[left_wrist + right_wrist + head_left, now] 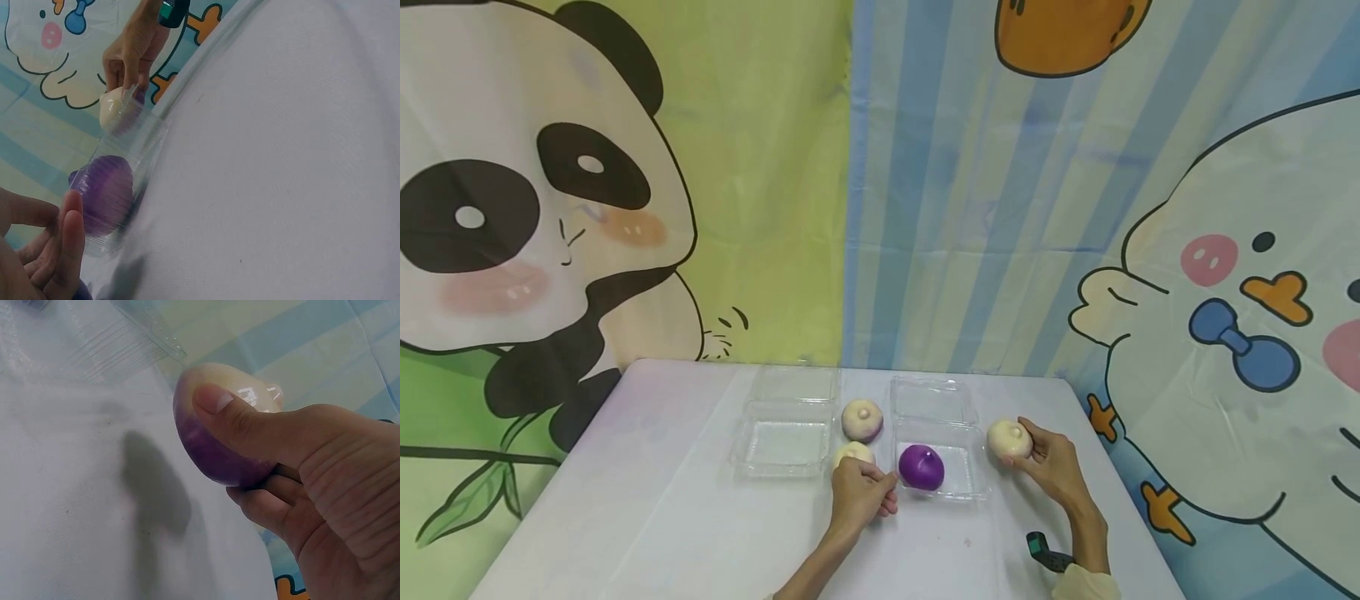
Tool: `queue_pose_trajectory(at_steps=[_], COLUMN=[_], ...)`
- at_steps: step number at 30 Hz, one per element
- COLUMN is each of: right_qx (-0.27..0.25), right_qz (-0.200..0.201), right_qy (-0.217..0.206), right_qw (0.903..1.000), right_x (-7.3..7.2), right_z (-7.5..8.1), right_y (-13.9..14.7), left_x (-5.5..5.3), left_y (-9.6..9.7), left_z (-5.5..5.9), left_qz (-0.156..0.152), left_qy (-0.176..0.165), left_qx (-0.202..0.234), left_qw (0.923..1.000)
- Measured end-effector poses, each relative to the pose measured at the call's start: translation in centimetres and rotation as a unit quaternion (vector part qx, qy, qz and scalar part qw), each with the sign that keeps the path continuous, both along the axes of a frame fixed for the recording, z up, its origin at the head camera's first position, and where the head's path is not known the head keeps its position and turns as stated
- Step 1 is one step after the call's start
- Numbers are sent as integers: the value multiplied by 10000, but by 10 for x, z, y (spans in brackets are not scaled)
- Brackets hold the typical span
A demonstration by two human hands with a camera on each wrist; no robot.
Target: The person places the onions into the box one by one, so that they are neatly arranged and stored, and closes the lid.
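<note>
My right hand [1054, 457] grips a round cream-and-purple toy bulb [1010, 439] with a small nub, above the table on the right. In the right wrist view the thumb lies across the bulb [219, 434], with fingers under it. My left hand [859, 493] has its fingertips right at the left wall of a clear plastic clamshell box [962, 479], its fingers loosely bent. Inside that open box sits a purple bulb [921, 467]. A cream bulb [854, 452] shows just behind my left hand, partly hidden by it, and another cream-and-purple bulb [862, 420] stands behind that.
A second clear clamshell box [786, 446] lies open on the left of the white table [677, 500]. The lids of both boxes point to the back. A printed curtain [775, 208] hangs behind the table's far edge.
</note>
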State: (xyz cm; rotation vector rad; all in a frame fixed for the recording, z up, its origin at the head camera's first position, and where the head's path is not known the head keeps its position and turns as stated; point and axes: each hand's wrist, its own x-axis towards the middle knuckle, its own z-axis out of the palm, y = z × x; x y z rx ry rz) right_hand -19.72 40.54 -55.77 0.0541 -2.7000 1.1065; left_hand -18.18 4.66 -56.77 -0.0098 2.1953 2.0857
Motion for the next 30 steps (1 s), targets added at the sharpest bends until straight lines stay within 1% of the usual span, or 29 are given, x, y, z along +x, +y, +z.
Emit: queue_pose_trajectory(at_steps=[6, 13, 19, 30], right_qx=[38, -109, -171, -166], right_qz=[56, 135, 198, 285], right_qy=[40, 125, 147, 159], right_qw=[10000, 9998, 9995, 9993], right_x=[2, 3, 3, 6], right_z=[2, 5, 6, 14], right_y=[0, 0, 1, -3], left_x=[0, 0, 0, 0], left_y=[0, 0, 0, 0], left_z=[-1, 0, 1, -1], left_qz=[-11, -23, -34, -22], left_qy=[4, 74, 48, 64], left_qx=[17, -15, -14, 43], left_qw=[10000, 10000, 10000, 10000])
